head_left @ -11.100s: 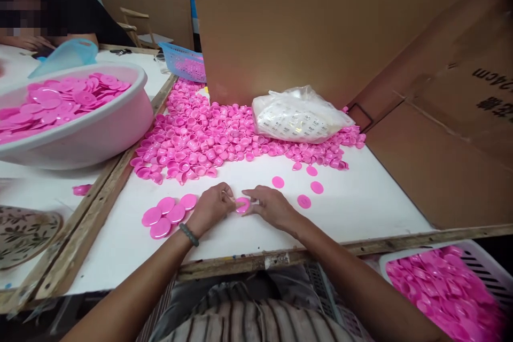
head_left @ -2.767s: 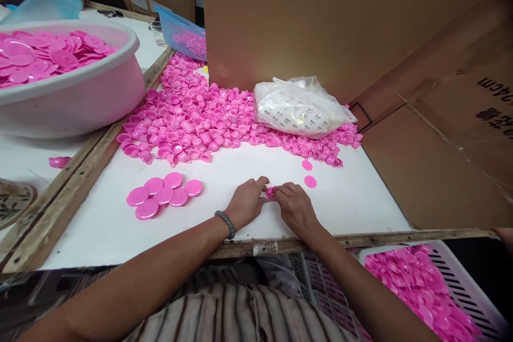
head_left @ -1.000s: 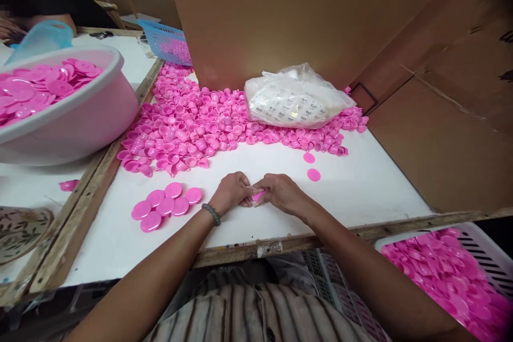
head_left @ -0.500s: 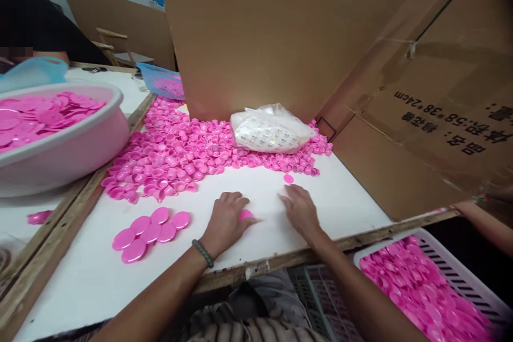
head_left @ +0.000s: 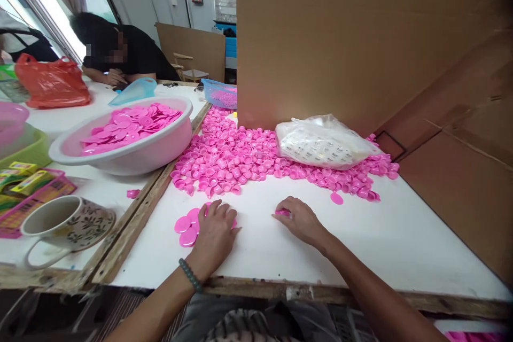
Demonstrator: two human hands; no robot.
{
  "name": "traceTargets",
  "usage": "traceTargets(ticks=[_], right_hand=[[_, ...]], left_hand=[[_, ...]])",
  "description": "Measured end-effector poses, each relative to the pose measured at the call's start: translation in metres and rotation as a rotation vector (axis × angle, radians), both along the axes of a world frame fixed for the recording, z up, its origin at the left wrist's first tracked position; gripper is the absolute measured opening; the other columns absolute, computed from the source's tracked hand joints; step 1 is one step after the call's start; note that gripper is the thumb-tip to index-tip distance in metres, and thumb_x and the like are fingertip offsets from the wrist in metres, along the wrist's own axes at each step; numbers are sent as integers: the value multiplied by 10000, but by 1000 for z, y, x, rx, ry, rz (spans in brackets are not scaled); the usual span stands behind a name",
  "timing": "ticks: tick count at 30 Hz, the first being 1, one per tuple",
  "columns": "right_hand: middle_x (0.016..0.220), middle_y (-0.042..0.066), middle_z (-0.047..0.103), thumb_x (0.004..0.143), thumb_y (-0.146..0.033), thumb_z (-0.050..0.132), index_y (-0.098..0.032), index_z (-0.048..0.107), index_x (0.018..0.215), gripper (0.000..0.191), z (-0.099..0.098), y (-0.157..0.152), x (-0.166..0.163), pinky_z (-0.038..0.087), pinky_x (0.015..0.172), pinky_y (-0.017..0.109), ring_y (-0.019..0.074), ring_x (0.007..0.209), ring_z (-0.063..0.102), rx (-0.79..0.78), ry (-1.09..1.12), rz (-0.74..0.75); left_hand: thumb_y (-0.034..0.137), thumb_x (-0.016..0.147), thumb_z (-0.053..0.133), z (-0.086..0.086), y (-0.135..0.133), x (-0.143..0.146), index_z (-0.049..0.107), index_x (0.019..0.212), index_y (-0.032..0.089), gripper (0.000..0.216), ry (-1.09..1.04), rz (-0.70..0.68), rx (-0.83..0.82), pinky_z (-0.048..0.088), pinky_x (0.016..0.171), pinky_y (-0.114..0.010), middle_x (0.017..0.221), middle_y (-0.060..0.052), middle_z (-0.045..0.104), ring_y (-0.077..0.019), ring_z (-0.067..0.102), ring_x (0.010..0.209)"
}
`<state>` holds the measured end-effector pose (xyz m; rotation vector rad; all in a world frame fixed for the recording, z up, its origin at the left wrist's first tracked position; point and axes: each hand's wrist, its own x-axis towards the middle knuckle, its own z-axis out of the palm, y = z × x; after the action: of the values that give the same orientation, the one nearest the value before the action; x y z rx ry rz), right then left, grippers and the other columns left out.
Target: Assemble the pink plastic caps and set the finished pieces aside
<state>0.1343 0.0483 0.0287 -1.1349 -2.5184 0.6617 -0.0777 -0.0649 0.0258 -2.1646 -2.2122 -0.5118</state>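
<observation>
My left hand [head_left: 215, 232], wearing a green bead bracelet [head_left: 190, 274], reaches over a small group of flat pink discs [head_left: 187, 237] on the white tabletop. Its fingers are spread and hide part of the group. My right hand [head_left: 302, 222] pinches a pink piece [head_left: 282, 212] between thumb and fingers, just above or on the table; the fingers cover much of it. Farther right, a single pink disc [head_left: 336, 198] lies at the edge of a heap of small pink cups [head_left: 240, 157]. A clear plastic bag with printed white contents [head_left: 320, 144] rests on that heap.
Tall cardboard [head_left: 304, 37] walls the back and right. Leftward, past a wooden table edge [head_left: 132, 224], stand a basin of pink discs [head_left: 172, 123], a patterned mug [head_left: 84, 224] and a red bag [head_left: 52, 83]. A person in black [head_left: 136, 53] leans over the far table.
The view has swung left. My left hand has moved from a lone disc to the group of discs. My right hand has come inward and now pinches a pink piece.
</observation>
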Motion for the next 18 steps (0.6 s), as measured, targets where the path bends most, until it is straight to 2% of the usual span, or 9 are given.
traceTargets(ticks=[3, 6, 9, 12, 15, 18], right_hand=[[762, 27, 587, 785, -299, 573, -193, 633, 731, 133, 0, 4, -21, 409, 639, 279, 148, 706, 530, -61, 110, 66], [756, 26, 598, 773, -306, 586, -187, 642, 696, 153, -1, 5, -38, 411, 638, 278, 145, 696, 541, -127, 223, 48], [776, 24, 608, 762, -364, 583, -180, 636, 671, 212, 1, 4, -49, 422, 635, 276, 144, 691, 556, -288, 351, -74], [803, 31, 627, 738, -430, 592, -174, 640, 712, 262, 5, 6, -51, 438, 668, 284, 160, 734, 572, -421, 444, -212], [847, 34, 636, 746, -458, 577, -186, 647, 772, 282, 3, 11, -45, 437, 730, 303, 173, 796, 572, -311, 473, -314], [851, 33, 634, 779, -441, 545, -200, 647, 738, 265, -5, 17, -34, 436, 739, 324, 177, 789, 565, -142, 329, -263]], left_hand=[[195, 787, 532, -8, -10, -16, 585, 940, 199, 162, -42, -29, 4, 307, 916, -479, 1064, -87, 575, -289, 424, 1099], [182, 795, 502, -10, -14, -21, 591, 916, 192, 150, -49, -18, 16, 304, 924, -481, 1081, -88, 572, -283, 425, 1092], [189, 793, 509, -3, -11, -15, 590, 909, 178, 142, -61, 13, 59, 308, 919, -488, 1118, -104, 550, -301, 397, 1110], [204, 806, 512, 9, 0, -2, 572, 945, 163, 157, -111, -34, 71, 339, 899, -463, 1143, -114, 524, -295, 389, 1111], [211, 822, 509, 14, 15, 13, 555, 946, 152, 144, -186, -141, 44, 382, 858, -408, 1082, -109, 531, -261, 424, 1047], [228, 807, 553, 7, 29, 24, 550, 943, 152, 156, -227, -254, 22, 397, 835, -373, 1006, -95, 546, -241, 445, 982]])
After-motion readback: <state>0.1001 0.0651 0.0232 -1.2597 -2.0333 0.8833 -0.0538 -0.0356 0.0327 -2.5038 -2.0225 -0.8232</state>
